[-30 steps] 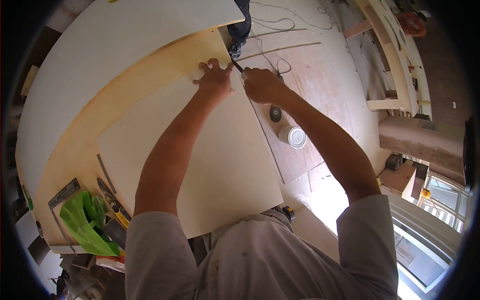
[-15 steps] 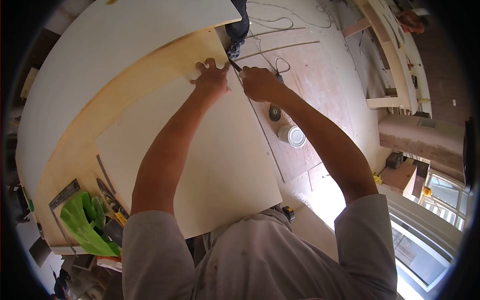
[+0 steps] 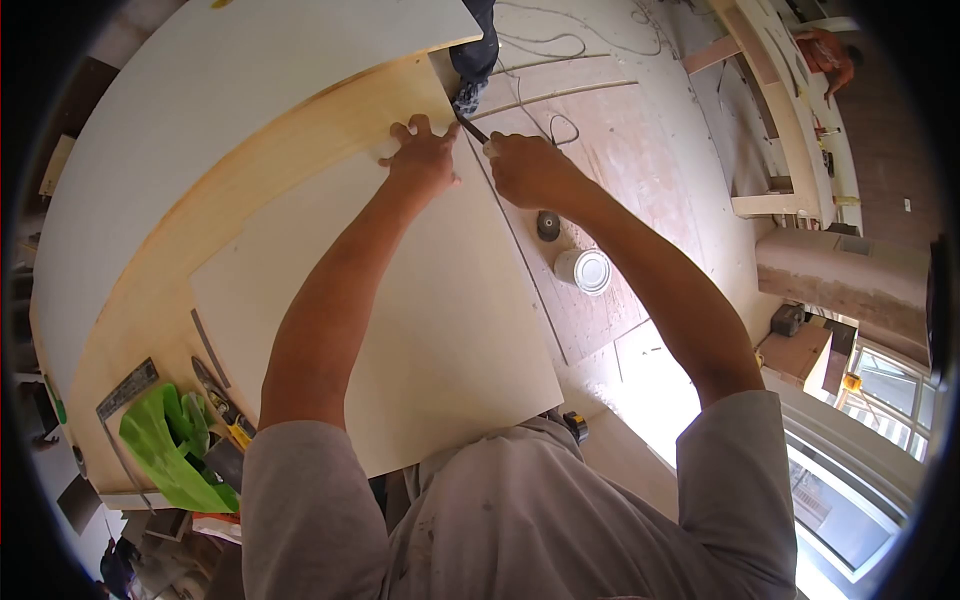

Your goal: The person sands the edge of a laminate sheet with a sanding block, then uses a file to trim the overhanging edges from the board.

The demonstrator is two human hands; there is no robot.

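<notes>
My left hand [image 3: 425,160] lies with fingers spread on the far end of a pale rectangular panel [image 3: 420,310], its thumb side near the right edge. In my right hand [image 3: 535,172] is a narrow dark file [image 3: 471,129] with a pale handle, its far end at the panel's far right corner. My fingers are wrapped round the handle and hide most of it. The pale panel rests on a larger yellowish wooden board [image 3: 350,105], close in front of my body.
At left lie a metal square [image 3: 130,385], snips [image 3: 215,390] and a green bag [image 3: 165,450]. A white can [image 3: 583,271] and a dark round object [image 3: 548,226] stand on the floor at right, near a cable [image 3: 545,45]. Another person [image 3: 825,60] is at back right.
My right hand has drawn back slightly to the right, so more of the file shows. My left hand stays in place. The person at back right has come further into view.
</notes>
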